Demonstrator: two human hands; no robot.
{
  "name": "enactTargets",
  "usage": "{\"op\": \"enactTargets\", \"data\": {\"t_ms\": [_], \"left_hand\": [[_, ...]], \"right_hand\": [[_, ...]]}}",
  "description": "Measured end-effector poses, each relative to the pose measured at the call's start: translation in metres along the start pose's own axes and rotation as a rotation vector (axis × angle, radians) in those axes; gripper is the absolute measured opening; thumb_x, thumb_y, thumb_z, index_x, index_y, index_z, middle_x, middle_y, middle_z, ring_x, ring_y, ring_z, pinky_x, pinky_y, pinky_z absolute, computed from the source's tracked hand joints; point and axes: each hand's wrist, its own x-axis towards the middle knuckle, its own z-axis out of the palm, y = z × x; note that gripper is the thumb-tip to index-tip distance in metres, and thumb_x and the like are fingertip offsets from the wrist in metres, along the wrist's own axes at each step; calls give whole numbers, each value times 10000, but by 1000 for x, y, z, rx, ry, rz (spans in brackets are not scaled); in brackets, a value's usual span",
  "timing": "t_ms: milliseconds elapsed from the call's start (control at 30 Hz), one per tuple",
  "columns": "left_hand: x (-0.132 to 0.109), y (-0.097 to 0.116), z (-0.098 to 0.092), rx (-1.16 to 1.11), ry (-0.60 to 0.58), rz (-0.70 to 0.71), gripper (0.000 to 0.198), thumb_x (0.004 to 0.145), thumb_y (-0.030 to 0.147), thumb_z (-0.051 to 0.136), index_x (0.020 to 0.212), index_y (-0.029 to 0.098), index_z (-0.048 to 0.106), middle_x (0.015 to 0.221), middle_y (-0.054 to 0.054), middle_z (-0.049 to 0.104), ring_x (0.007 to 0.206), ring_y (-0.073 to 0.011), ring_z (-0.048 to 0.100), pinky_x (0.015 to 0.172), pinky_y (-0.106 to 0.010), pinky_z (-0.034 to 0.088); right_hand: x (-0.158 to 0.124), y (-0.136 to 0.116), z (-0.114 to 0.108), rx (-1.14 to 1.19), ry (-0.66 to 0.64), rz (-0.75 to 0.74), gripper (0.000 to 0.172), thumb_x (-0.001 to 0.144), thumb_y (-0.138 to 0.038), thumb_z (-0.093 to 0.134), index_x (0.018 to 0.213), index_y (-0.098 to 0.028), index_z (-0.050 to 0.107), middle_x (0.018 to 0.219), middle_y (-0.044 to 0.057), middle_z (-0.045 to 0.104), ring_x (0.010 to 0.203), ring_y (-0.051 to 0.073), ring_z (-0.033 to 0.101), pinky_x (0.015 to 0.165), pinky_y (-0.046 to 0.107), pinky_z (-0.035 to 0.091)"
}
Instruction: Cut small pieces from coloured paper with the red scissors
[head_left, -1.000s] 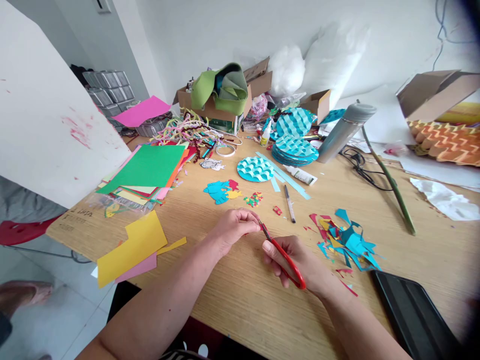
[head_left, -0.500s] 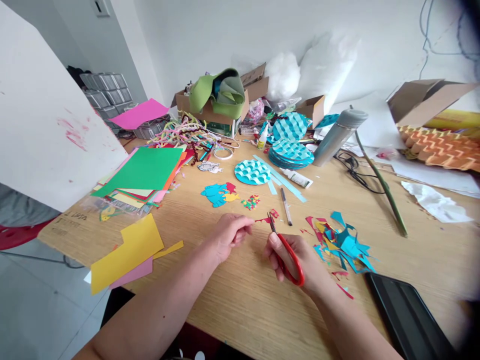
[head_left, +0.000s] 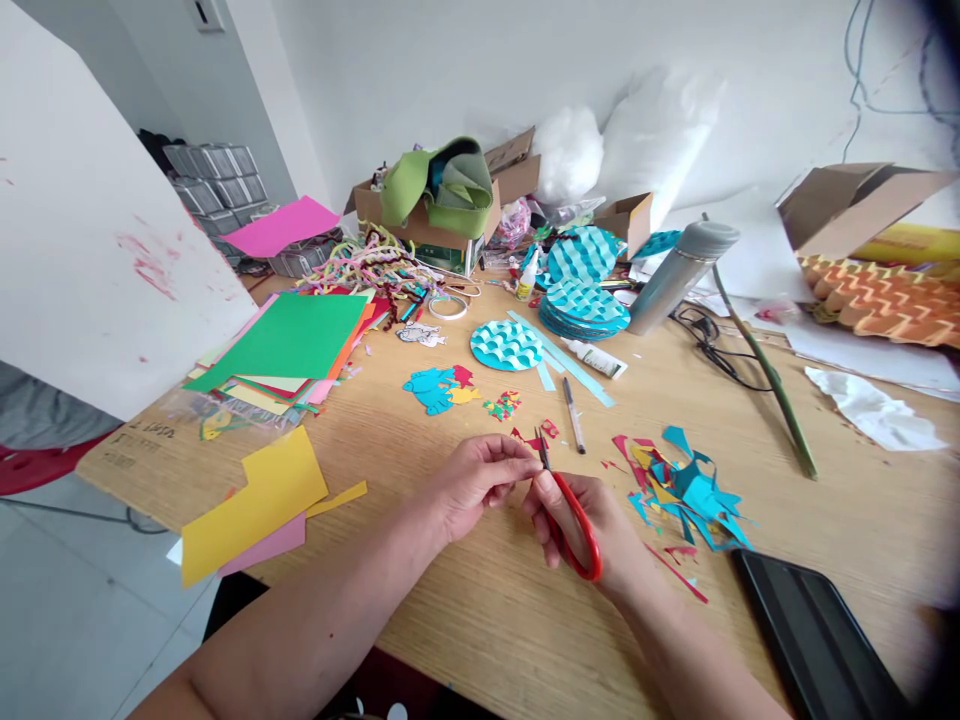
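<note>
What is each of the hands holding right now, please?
Left hand: closed, pinching a small red paper piece.
Right hand: closed around the red-handled scissors.

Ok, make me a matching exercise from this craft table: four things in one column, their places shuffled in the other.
1. scissors
2. red scrap
3. green sheet
4. pen

A. on top of the paper stack
B. lying loose on the table
C. held in the right hand
D. pinched in the left hand

Pairs: 1-C, 2-D, 3-A, 4-B
</note>
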Motion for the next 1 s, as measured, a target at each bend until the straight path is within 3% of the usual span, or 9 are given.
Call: {"op": "enactTargets", "data": {"t_ms": [133, 433, 1000], "left_hand": [[1, -3, 2, -62, 16, 13, 299, 566, 297, 804, 690, 140, 582, 573, 43, 535, 446, -26, 365, 445, -216, 187], [2, -3, 3, -98, 121, 48, 263, 563, 258, 771, 679, 151, 560, 502, 62, 491, 429, -39, 379, 435, -209, 214], [2, -3, 1, -60, 109, 26, 235, 562, 262, 747, 654, 143, 566, 496, 54, 498, 414, -42, 387, 412, -206, 208]], "right_hand": [[0, 4, 4, -52, -34, -23, 572, 719, -730, 562, 642, -164, 537, 466, -10, 548, 324, 96, 500, 339, 182, 313], [0, 7, 5, -66, -18, -41, 567, 718, -719, 579, 637, -160, 543, 468, -19, 540, 332, 96, 510, 348, 178, 321], [0, 5, 4, 7, -44, 9, 561, 712, -707, 598, 661, -151, 551, 471, -9, 567, 328, 86, 512, 328, 164, 299]]}}
